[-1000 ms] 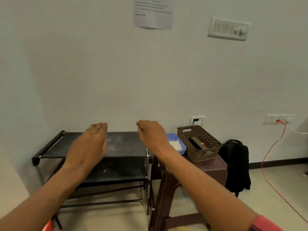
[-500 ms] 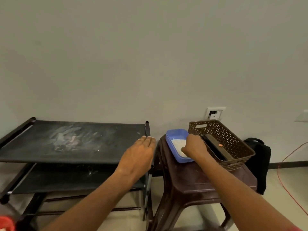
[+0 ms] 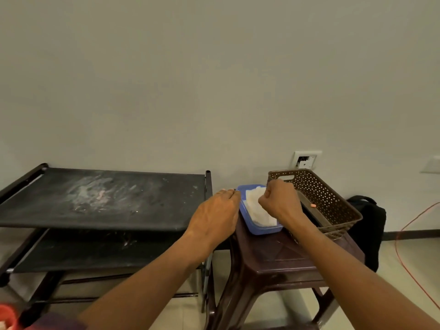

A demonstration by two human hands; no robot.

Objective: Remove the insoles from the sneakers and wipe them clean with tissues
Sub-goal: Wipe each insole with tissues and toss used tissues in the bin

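Note:
A blue plastic container [image 3: 262, 231] with white tissues [image 3: 254, 210] in it stands on a dark brown plastic stool [image 3: 281, 253]. My right hand [image 3: 279, 201] is over the container, its fingers curled and pinched down on the top tissue. My left hand [image 3: 214, 217] lies palm down against the container's left rim, fingers together; whether it grips the rim is hidden. No sneakers or insoles are in view.
A brown perforated basket [image 3: 333, 198] holding a dark object sits on the stool to the right of the container. A dusty black two-shelf rack [image 3: 95, 198] stands to the left. A black backpack [image 3: 366, 229] and a red cable [image 3: 400, 246] are by the wall on the right.
My view has dropped and closed in on the stool. My right hand moved from the container's near side onto the tissues and closed. My left hand moved right, from the rack to the container's rim.

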